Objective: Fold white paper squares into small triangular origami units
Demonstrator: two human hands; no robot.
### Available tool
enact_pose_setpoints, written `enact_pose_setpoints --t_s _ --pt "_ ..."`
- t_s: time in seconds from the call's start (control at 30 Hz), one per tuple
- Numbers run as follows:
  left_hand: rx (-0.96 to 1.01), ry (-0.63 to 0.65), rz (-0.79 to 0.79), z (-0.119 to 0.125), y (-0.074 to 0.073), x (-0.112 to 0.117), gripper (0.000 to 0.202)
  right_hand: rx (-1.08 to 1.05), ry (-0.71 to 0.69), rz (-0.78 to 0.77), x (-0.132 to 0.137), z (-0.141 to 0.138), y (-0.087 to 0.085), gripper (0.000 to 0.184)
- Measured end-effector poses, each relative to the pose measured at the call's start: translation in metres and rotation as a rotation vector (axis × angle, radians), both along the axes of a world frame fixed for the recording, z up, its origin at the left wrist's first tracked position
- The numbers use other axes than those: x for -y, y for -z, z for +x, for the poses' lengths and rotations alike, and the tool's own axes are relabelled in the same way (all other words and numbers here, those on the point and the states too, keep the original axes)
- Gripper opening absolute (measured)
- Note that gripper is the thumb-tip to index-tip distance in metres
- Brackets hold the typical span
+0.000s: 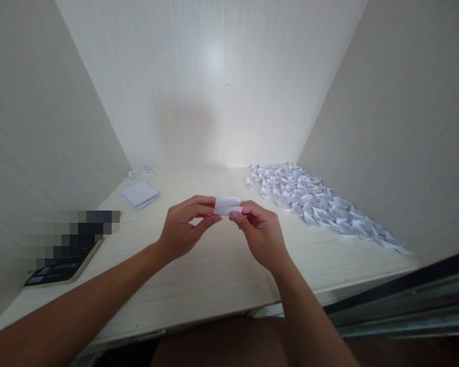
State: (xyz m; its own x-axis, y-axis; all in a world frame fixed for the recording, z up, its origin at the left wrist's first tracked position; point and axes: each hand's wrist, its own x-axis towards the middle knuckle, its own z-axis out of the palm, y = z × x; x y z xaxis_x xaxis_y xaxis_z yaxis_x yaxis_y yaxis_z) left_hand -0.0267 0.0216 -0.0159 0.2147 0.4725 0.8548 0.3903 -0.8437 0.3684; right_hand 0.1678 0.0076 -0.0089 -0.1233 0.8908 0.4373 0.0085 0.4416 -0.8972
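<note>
Both of my hands are raised above the middle of a pale wooden desk (222,270). Between them is a small folded slip of white paper (227,205). My left hand (185,227) pinches its left end with thumb and fingers. My right hand (258,232) pinches its right end, fingers curled. The paper is held level, a little above the desk surface.
A large heap of several folded white paper pieces (313,201) covers the desk's right side. A small stack of white paper squares (140,194) lies at the back left, with a few scraps (141,172) behind it. A dark device (63,262) lies at the left. Walls enclose three sides.
</note>
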Motion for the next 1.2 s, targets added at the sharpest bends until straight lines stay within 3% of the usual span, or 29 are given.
enact_pose_setpoints --t_s 0.13,0.37,0.47,0.57,0.67,1.07,1.2 --pt "-0.018 -0.007 0.025 -0.002 0.001 0.0 0.004 0.036 0.074 -0.023 0.002 -0.001 -0.001 0.025" --pt "0.003 -0.002 -0.043 -0.001 -0.001 0.001 0.004 -0.029 0.075 -0.055 0.004 -0.004 -0.003 0.024" --pt "0.101 0.033 -0.183 0.001 0.001 0.003 0.007 -0.101 0.069 -0.075 0.005 -0.007 -0.004 0.019" --pt "0.296 0.125 -0.375 0.006 0.002 0.006 0.022 -0.141 0.054 -0.086 0.005 -0.008 -0.005 0.018" --pt "0.428 0.17 -0.458 0.011 0.0 0.01 0.028 -0.145 0.042 -0.105 0.005 -0.008 -0.004 0.02" --pt "0.467 0.189 -0.504 0.015 -0.01 0.016 0.019 -0.218 -0.024 -0.126 0.004 -0.009 0.0 0.035" --pt "0.458 0.17 -0.515 0.014 -0.009 0.015 0.019 -0.152 0.015 -0.094 0.004 -0.008 0.001 0.023"
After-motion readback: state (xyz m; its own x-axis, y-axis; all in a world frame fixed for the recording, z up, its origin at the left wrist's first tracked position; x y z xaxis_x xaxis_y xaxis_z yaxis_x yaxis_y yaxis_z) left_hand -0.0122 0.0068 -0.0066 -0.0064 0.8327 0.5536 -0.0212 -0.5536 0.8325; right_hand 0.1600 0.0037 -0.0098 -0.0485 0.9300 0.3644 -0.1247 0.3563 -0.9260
